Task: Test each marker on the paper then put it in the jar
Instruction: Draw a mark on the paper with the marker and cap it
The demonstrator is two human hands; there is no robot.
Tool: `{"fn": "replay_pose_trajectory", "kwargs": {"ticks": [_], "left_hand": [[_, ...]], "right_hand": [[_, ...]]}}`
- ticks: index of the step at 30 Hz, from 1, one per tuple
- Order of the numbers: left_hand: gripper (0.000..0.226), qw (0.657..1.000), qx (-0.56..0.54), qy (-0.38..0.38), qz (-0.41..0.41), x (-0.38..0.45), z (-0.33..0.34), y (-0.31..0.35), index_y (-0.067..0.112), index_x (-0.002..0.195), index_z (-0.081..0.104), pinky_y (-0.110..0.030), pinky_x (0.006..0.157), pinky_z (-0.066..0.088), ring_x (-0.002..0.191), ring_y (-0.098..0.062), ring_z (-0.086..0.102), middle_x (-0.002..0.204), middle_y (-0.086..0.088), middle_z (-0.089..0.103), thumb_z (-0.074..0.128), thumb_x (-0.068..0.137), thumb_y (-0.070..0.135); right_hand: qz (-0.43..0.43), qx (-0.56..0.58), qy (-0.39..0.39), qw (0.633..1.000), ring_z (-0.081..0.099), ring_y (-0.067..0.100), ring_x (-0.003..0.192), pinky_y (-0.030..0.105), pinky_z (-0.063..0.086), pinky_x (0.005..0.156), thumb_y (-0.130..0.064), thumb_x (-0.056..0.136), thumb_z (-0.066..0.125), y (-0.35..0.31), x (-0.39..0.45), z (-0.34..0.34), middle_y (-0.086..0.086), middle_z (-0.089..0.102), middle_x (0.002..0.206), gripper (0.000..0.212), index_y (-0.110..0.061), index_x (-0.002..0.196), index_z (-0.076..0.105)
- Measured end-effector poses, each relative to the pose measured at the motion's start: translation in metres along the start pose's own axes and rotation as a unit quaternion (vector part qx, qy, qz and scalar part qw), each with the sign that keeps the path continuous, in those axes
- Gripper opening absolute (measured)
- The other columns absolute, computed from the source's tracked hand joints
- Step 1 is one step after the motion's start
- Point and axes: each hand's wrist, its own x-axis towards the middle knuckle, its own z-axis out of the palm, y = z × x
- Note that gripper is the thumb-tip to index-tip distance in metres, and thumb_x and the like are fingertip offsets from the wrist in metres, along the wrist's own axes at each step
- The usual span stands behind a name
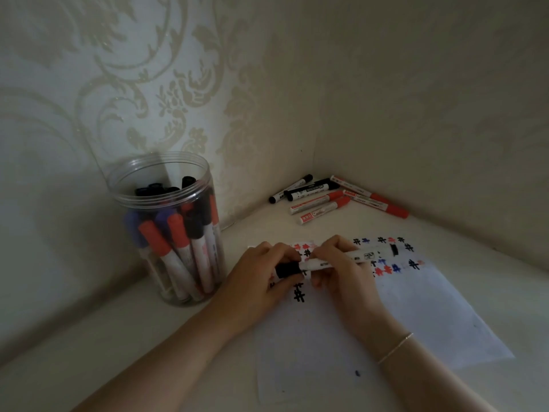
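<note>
Layout: corner of the pale tabletop

The clear plastic jar stands left, holding capped markers. The white paper sheet lies right of it. Loose red- and black-capped markers lie behind the sheet, in the corner.

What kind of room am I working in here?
Probably a home, at a pale desk or shelf set into a corner. Damask wallpaper covers the walls, and a clear jar of markers and a scribbled paper sit on the surface.
</note>
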Motion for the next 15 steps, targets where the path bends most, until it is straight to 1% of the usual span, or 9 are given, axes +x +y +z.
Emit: {"fn": "replay_pose_trajectory", "kwargs": {"ticks": [3, 6, 9, 11, 12, 13, 14, 15], "left_hand": [[0.032, 1.000, 0.004, -0.007, 0.019, -0.001, 0.001, -0.003, 0.040, 0.109, 0.052, -0.020, 0.080, 0.041, 0.094, -0.003, 0.048, 0.100, 0.014, 0.056, 0.044, 0.084, 0.059], [0.026, 0.999, 0.000, 0.007, 0.031, -0.001, -0.001, -0.002, 0.046, 0.108, 0.047, -0.021, 0.079, 0.043, 0.093, -0.002, 0.050, 0.097, 0.016, 0.056, 0.046, 0.085, 0.058], [0.026, 0.999, -0.012, 0.021, 0.045, -0.002, -0.004, 0.004, 0.044, 0.112, 0.047, -0.023, 0.078, 0.046, 0.092, -0.001, 0.052, 0.098, 0.017, 0.057, 0.046, 0.088, 0.055], [0.028, 0.998, -0.044, 0.016, 0.051, -0.003, -0.005, 0.010, 0.039, 0.116, 0.051, -0.017, 0.077, 0.046, 0.093, 0.000, 0.056, 0.101, 0.020, 0.059, 0.045, 0.092, 0.052], [0.026, 0.997, -0.066, 0.013, 0.048, -0.004, -0.005, 0.013, 0.035, 0.115, 0.054, -0.014, 0.074, 0.045, 0.090, 0.001, 0.057, 0.098, 0.021, 0.060, 0.046, 0.094, 0.049], [0.021, 0.995, -0.087, 0.014, 0.040, -0.004, -0.005, 0.017, 0.034, 0.111, 0.056, -0.011, 0.069, 0.042, 0.083, 0.001, 0.058, 0.092, 0.022, 0.061, 0.047, 0.095, 0.046], [0.015, 0.994, -0.103, 0.013, 0.027, -0.005, -0.005, 0.020, 0.033, 0.105, 0.056, -0.009, 0.063, 0.038, 0.074, 0.001, 0.057, 0.083, 0.023, 0.060, 0.048, 0.096, 0.043], [0.012, 0.993, -0.115, 0.009, 0.013, -0.005, -0.005, 0.021, 0.033, 0.098, 0.055, -0.009, 0.058, 0.035, 0.066, 0.000, 0.055, 0.075, 0.023, 0.058, 0.047, 0.096, 0.042]], "right_hand": [[-0.003, -0.047, -0.015, 0.999, 0.047, 0.018, 0.041, 0.022, 0.037, 0.039, 0.005, 0.083, 0.060, 0.001, -0.001, 0.001, 0.012, 0.057, 0.056, 0.013, 0.005, 0.071, 0.053], [0.000, -0.077, -0.011, 0.997, 0.046, 0.015, 0.046, 0.021, 0.038, 0.043, -0.003, 0.085, 0.063, 0.001, -0.001, 0.001, 0.010, 0.056, 0.056, 0.017, 0.006, 0.071, 0.057], [0.014, -0.102, -0.021, 0.994, 0.039, 0.011, 0.043, 0.019, 0.032, 0.042, -0.012, 0.084, 0.068, -0.002, -0.002, 0.001, 0.005, 0.050, 0.052, 0.021, 0.000, 0.068, 0.059], [0.028, -0.115, -0.047, 0.992, 0.035, 0.010, 0.039, 0.019, 0.029, 0.038, -0.020, 0.080, 0.070, -0.008, -0.003, 0.001, 0.003, 0.047, 0.049, 0.024, -0.003, 0.068, 0.059], [0.033, -0.105, -0.055, 0.992, 0.032, 0.011, 0.038, 0.019, 0.027, 0.037, -0.026, 0.078, 0.071, -0.010, -0.004, 0.001, 0.003, 0.043, 0.047, 0.027, -0.004, 0.068, 0.058], [0.038, -0.075, -0.048, 0.995, 0.029, 0.011, 0.037, 0.020, 0.025, 0.037, -0.032, 0.077, 0.071, -0.010, -0.004, 0.001, 0.003, 0.038, 0.047, 0.032, -0.006, 0.067, 0.057], [0.043, -0.027, -0.019, 0.999, 0.026, 0.012, 0.038, 0.022, 0.021, 0.039, -0.038, 0.080, 0.070, -0.012, -0.003, -0.001, 0.003, 0.034, 0.048, 0.036, -0.008, 0.065, 0.057], [0.038, 0.016, 0.025, 0.999, 0.024, 0.014, 0.039, 0.024, 0.017, 0.042, -0.040, 0.082, 0.068, -0.013, 0.000, -0.004, 0.004, 0.032, 0.051, 0.038, -0.010, 0.064, 0.056]]}}
